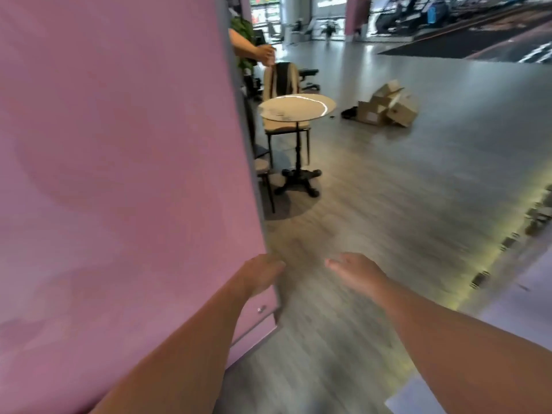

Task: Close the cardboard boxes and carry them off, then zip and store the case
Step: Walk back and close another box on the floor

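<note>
- Both hands empty: left hand point(261, 274) and right hand point(357, 273) reach forward, fingers loosely extended, beside the pink wall point(119, 174).
- Cardboard boxes point(388, 107) lie far off on the floor, past the round table point(298, 109).
- Likely walking to fetch them; next, approach and close flaps.
- The case isn't identifiable.

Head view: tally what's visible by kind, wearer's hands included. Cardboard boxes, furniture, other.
Hands: 2, left hand and right hand, both empty.
Boxes: about 3 in a heap on the floor, blurred, so the count is unsure.
Table: 1, round.
Chair: 1, behind the table.
Another person's hand: 1, above the chair back.
Total: about 8.
</note>
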A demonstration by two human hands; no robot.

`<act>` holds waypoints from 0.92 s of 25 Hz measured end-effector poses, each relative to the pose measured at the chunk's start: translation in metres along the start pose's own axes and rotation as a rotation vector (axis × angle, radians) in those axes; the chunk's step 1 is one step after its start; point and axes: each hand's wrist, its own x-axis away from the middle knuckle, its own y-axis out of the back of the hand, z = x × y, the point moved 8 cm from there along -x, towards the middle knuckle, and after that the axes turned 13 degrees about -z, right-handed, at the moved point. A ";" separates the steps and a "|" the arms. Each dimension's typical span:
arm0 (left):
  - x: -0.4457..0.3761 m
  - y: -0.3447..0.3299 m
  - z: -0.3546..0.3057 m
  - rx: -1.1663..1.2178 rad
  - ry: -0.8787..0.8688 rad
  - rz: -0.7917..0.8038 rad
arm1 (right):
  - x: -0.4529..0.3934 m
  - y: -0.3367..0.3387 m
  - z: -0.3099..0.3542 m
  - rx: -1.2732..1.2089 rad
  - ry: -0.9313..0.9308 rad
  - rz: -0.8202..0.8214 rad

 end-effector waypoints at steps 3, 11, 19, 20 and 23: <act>-0.064 -0.018 -0.053 0.094 -0.084 0.027 | -0.045 0.032 -0.022 0.017 -0.082 -0.064; -0.253 -0.062 -0.176 0.223 -0.209 0.258 | -0.162 0.121 -0.037 -0.044 -0.275 -0.314; -0.412 -0.134 -0.309 0.042 -0.412 0.318 | -0.299 0.220 -0.069 -0.121 -0.357 -0.446; -0.431 -0.141 -0.326 0.049 -0.429 0.317 | -0.320 0.233 -0.075 -0.118 -0.354 -0.452; -0.498 -0.162 -0.384 0.060 -0.443 0.297 | -0.401 0.281 -0.091 -0.096 -0.332 -0.475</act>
